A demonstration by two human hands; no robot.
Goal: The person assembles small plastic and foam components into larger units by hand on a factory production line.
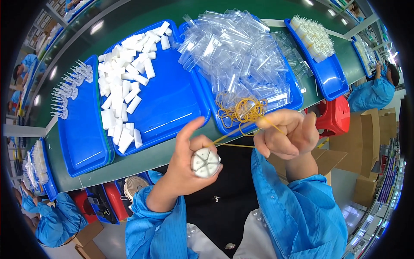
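My left hand [179, 172] is closed round a white bundle [205, 163], which shows its round end, split into several wedge-shaped pieces with clear edges between them. Its index finger points up, away from the bundle. A yellow rubber band [238, 146] stretches from beside the bundle to my right hand [288, 134], whose curled fingers hold its other end. Just beyond my hands, a tangle of yellow rubber bands [241, 108] lies at the near edge of a blue tray [296, 96] heaped with clear plastic sleeves [233, 56].
A blue tray [172, 108] of white blocks [123, 90] stands left of centre. Farther left, another blue tray [86, 144] carries clear spiky parts [64, 97]. At right, a blue tray [332, 82] holds pale pronged parts [314, 39]. A red stool [338, 114] and cardboard boxes [364, 138] stand beside the table.
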